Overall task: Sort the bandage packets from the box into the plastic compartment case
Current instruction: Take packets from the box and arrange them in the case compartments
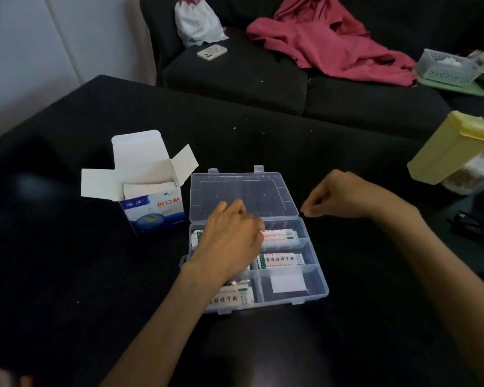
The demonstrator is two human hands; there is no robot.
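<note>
While the left hand (pixel 229 238) reaches into the plastic compartment case (pixel 317 275), sorting looks roughly midway; several cells filled, box (pixel 151 208) not yet emptied.

Head view: case lies open on the dark table (pixel 67 275), clear lid (pixel 241 194) folded back; bandage packets (pixel 281 259) lie in the far row, the middle-right cell and the near-left cell; the near-right cell holds only a small white slip (pixel 288 282); left hand hovers over the far-left cells with fingers curled down, whether it grips a packet I cannot tell; right hand (pixel 344 195) hangs just right of the lid, fingers loosely curled, nothing visibly held; box stands just left of the case, flaps open, white packets still showing inside, so more transfers likely remain; a yellow container (pixel 450 152) lies well apart at right.
</note>
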